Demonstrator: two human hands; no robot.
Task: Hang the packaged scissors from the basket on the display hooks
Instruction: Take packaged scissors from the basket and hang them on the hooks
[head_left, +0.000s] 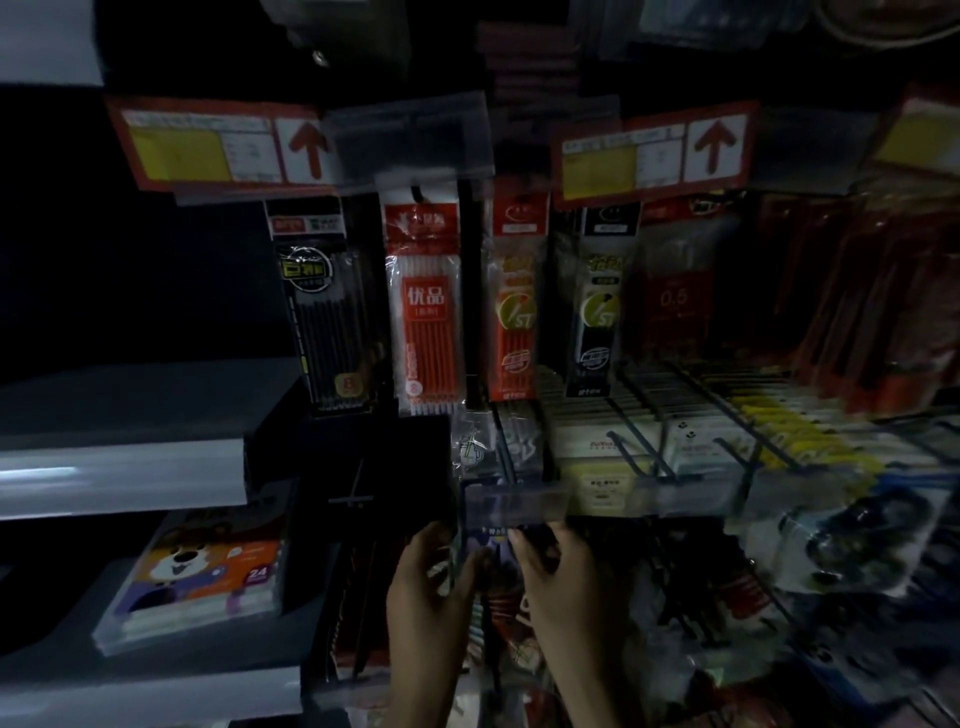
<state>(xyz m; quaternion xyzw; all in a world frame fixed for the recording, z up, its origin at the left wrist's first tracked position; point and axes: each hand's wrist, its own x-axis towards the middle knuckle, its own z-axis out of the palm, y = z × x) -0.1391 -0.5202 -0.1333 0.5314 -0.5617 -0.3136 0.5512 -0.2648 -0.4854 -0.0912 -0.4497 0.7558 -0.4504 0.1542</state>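
Far left, we're passing a grey shelf (119, 457) w/ a cartoon-dog pack (202, 582) lying on the level below; not part of the job. Next over, refill packs are hanging: black one (332, 312), then orange-and-white one (428, 306).

Centre-bottom, we're working w/ both hands raised close together. Left hand (421, 577) is curling partway, fingers on the left edge of a packaged item (491, 545), prob. the packaged scissors, though it's too dark and blurry to be sure. Right hand (550, 566) is pinching its top right corner, thumb and fingers closed on it. Pack is standing roughly upright between the hands, long axis vertical, top edge just under a clear label strip (514, 504).

The hook we'd guess it's going on is directly above and behind that strip; we can't make out its tip. Right hand is nearer the pack's top, so it's likely guiding the hang hole. Wire hooks (649, 457) w/ stock are running off to the right. Basket isn't in view.
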